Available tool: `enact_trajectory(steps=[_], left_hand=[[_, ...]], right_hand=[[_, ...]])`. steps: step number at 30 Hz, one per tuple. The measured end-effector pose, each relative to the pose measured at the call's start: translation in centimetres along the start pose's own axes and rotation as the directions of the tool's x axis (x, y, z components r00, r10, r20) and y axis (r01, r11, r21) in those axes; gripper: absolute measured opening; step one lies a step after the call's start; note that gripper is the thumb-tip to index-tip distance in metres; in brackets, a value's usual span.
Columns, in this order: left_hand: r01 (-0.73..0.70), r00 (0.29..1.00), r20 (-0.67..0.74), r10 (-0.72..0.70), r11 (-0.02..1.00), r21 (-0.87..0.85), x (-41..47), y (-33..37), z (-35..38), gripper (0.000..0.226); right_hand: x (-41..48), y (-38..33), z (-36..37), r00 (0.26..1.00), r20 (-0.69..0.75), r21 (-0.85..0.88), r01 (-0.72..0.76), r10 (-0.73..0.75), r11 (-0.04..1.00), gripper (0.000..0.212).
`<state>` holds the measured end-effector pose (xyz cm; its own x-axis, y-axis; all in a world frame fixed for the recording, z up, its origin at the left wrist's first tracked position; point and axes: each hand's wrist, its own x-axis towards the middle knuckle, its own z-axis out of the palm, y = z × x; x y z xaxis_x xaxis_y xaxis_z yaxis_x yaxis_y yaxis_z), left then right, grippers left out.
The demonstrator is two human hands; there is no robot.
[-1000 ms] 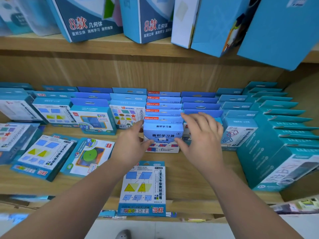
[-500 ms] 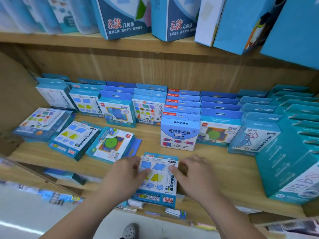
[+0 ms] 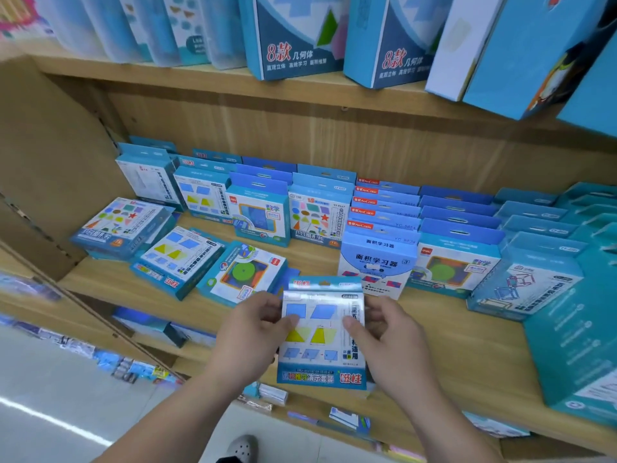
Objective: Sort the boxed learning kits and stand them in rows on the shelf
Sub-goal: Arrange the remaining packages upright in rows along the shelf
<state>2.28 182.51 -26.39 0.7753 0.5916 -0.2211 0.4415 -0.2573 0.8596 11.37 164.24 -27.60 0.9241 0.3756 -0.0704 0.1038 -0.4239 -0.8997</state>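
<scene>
Between our two hands, over the front edge of the middle shelf (image 3: 450, 349), sits the flat kit (image 3: 322, 332) with blue quadrilaterals, a yellow triangle and a yellow trapezoid on its glossy face. Our left hand (image 3: 248, 332) grips its left edge, thumb laid on the face and fingers curled behind. Our right hand (image 3: 390, 342) grips the right edge the same way, thumb on the printed strip of characters. The kit's blue bottom band points toward us and juts past the shelf's front edge, while its hang tab points toward the back. We cannot tell whether its underside touches the board.

Just behind the tab stands a white-and-blue box (image 3: 379, 262), the front one of a row running back to the wall. More rows of upright blue kits stand on either side of it. One row at the left is fronted by a matching box (image 3: 202, 198) with the same blue and yellow shapes.

Left of our hands three kits lie flat on the board: a green-circle kit (image 3: 245, 272) nearest, then a twin of the held kit (image 3: 178, 259), then a coloured-shapes kit (image 3: 123, 225) on a stack by the side wall.

On the upper shelf (image 3: 187, 80), tall boxes marked with a red 8 (image 3: 293, 35) stand upright.
</scene>
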Motion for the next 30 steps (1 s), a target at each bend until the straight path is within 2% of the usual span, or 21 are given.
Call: enact_trajectory(steps=[4, 7, 13, 15, 17, 20, 23, 26, 28, 30], left_hand=[[-0.081, 0.997, -0.024, 0.078, 0.986, -0.143, 0.3, 1.3, -2.9, 0.011], [-0.146, 0.989, -0.037, 0.143, 0.98, -0.133, 1.5, 1.3, -5.3, 0.021], [-0.266, 0.963, 0.006, 0.268, 0.959, -0.101, 6.0, -0.1, -11.1, 0.023], [-0.314, 0.949, -0.027, 0.313, 0.949, -0.039, 7.8, -0.8, -13.6, 0.024], [-0.341, 0.936, -0.041, 0.35, 0.929, 0.142, 10.2, -2.2, -16.5, 0.03], [-0.341, 0.925, 0.033, 0.378, 0.791, 0.508, 14.2, -4.8, -20.4, 0.054], [-0.396, 0.906, 0.196, 0.374, 0.592, 0.701, 17.0, -6.3, -22.3, 0.077], [-0.515, 0.853, 0.393, 0.343, 0.427, 0.744, 18.2, -7.2, -22.5, 0.094], [-0.547, 0.836, 0.459, 0.299, 0.399, 0.736, 18.7, -8.0, -22.5, 0.099], [-0.568, 0.822, 0.484, 0.299, 0.383, 0.728, 18.9, -8.6, -22.7, 0.095]], right_hand=[[0.5, -2.8, 0.5, 0.995, -0.056, 0.092, 0.093, -0.088, 0.991, 0.031], [1.2, -4.7, 1.5, 0.99, -0.048, 0.111, 0.134, -0.13, 0.985, 0.045], [4.0, -8.9, 6.1, 0.979, 0.0, 0.102, 0.202, -0.203, 0.974, 0.022], [5.3, -10.1, 7.8, 0.979, -0.02, 0.089, 0.205, -0.204, 0.975, 0.019], [6.6, -11.3, 9.5, 0.971, -0.059, 0.053, 0.235, -0.232, 0.971, 0.022], [8.3, -13.2, 11.6, 0.962, -0.113, -0.022, 0.249, -0.249, 0.968, 0.024], [9.6, -14.8, 13.4, 0.953, -0.159, -0.088, 0.246, -0.258, 0.965, 0.024], [10.6, -16.2, 15.1, 0.95, -0.162, -0.169, 0.241, -0.268, 0.956, 0.027], [11.3, -16.8, 16.1, 0.949, -0.148, -0.211, 0.243, -0.277, 0.947, 0.025], [12.2, -17.4, 17.2, 0.952, -0.139, -0.235, 0.236, -0.272, 0.943, 0.024]])
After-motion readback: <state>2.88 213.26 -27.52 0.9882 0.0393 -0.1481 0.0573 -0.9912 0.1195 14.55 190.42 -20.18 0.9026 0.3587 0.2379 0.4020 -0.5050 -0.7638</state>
